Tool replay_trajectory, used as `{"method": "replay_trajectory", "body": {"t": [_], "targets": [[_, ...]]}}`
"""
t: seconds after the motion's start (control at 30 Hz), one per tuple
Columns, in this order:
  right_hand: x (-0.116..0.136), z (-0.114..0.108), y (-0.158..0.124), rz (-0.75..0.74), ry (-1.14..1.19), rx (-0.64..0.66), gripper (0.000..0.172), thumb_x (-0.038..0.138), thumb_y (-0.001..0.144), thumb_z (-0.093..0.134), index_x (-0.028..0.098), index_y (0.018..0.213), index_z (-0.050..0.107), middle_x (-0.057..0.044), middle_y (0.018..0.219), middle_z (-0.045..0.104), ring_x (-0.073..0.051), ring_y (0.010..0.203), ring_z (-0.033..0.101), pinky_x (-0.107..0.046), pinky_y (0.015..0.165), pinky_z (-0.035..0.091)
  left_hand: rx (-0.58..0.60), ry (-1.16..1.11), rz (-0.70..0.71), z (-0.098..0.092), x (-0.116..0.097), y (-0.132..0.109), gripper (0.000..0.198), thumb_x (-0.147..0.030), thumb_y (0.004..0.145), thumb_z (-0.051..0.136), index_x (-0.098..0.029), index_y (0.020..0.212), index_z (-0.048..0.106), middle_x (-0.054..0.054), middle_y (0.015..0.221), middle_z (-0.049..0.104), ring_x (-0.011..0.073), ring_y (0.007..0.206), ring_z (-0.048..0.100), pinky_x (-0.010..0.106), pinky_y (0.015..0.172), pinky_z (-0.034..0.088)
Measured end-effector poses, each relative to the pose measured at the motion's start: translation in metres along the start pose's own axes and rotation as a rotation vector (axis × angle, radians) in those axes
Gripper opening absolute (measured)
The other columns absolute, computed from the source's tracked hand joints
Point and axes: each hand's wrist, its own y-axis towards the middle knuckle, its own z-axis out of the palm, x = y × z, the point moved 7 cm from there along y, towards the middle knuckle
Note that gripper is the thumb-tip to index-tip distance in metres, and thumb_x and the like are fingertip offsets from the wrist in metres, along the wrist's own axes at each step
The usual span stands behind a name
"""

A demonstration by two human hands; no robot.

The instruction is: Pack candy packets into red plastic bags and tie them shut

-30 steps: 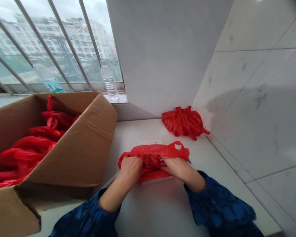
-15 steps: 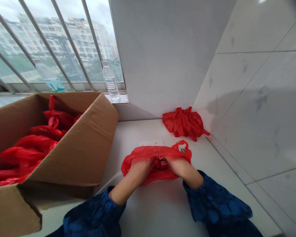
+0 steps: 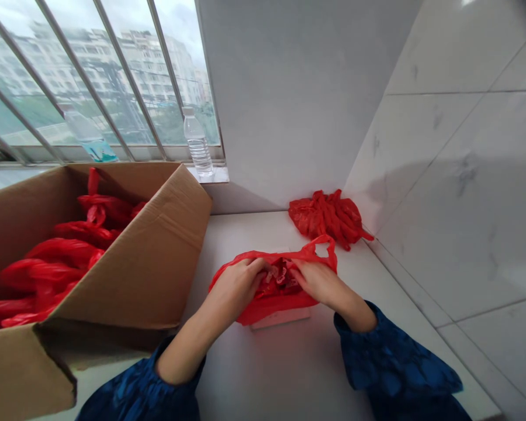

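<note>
A red plastic carrier bag (image 3: 272, 305) is spread open before me, its handle loop (image 3: 329, 248) standing up at the far right. Small red packets with pale print (image 3: 281, 273) show in its mouth. My left hand (image 3: 241, 282) reaches into the bag from the left, fingers curled closed by the packets. From the right comes my right hand (image 3: 316, 280), thumb and fingers drawn together at the packets. What the fingertips of each hand pinch is hidden. A flat pale object (image 3: 281, 319) lies partly under the bag's near edge.
On the left, a cardboard box (image 3: 158, 257) holds several filled red bags (image 3: 63, 254). A heap of red plastic bags (image 3: 326, 216) lies by the back wall. Two clear bottles, one upright (image 3: 197, 146) and one leaning (image 3: 90, 137), are at the barred window. A tiled wall (image 3: 464, 193) bounds the right.
Both hands have come up higher in the bag, showing more of the backs and fingers. The bag has shifted slightly away from me, and the pale object now shows at its near edge.
</note>
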Motion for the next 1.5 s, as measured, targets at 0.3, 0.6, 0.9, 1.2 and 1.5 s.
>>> {"method": "replay_trajectory", "body": {"t": [0.3,0.6,0.9,1.2,1.5], "targets": [[0.006,-0.024,-0.006,-0.015,0.524,-0.067,0.027,0.048,0.1,0.052,0.021,0.096,0.057,-0.003,0.093,0.07,-0.02,0.086,0.067,-0.032,0.077,0.05,-0.188,-0.189,0.023,-0.025,-0.004,-0.003,0.022,-0.018,0.099,0.042,-0.022,0.103,0.063,0.004,0.106,0.069,0.0183,0.088,0.067,0.03,0.078,0.049],[0.014,-0.009,-0.01,-0.008,0.979,0.211,0.036,0.053,0.092,0.065,0.018,0.093,0.063,-0.003,0.081,0.07,-0.017,0.074,0.068,-0.029,0.067,0.054,-0.252,-0.69,0.011,-0.023,0.0,-0.006,0.027,-0.027,0.099,0.05,-0.022,0.124,0.058,0.003,0.099,0.068,0.0146,0.089,0.065,0.025,0.077,0.053],[0.022,-0.023,-0.011,-0.009,1.149,0.078,0.032,0.049,0.092,0.065,0.018,0.099,0.067,-0.003,0.093,0.071,-0.018,0.087,0.07,-0.031,0.081,0.057,-0.176,-0.925,-0.068,-0.017,-0.004,-0.004,0.041,-0.039,0.092,0.064,-0.019,0.126,0.055,0.006,0.099,0.068,0.0169,0.085,0.066,0.027,0.073,0.055],[0.024,-0.024,-0.011,-0.023,1.094,0.031,0.033,0.049,0.093,0.064,0.02,0.107,0.067,-0.003,0.096,0.07,-0.016,0.082,0.067,-0.029,0.076,0.058,-0.195,-0.679,0.019,-0.025,-0.005,-0.005,0.03,-0.036,0.098,0.054,-0.019,0.117,0.07,0.003,0.086,0.064,0.0137,0.076,0.06,0.023,0.068,0.048],[0.019,-0.032,-0.012,0.034,1.178,-0.038,0.026,0.043,0.086,0.074,0.02,0.085,0.062,-0.001,0.086,0.074,-0.017,0.077,0.073,-0.032,0.075,0.061,-0.172,-0.668,-0.085,-0.022,0.005,-0.007,0.04,-0.043,0.096,0.057,-0.022,0.13,0.061,0.002,0.088,0.069,0.0148,0.073,0.065,0.024,0.067,0.053]]}}
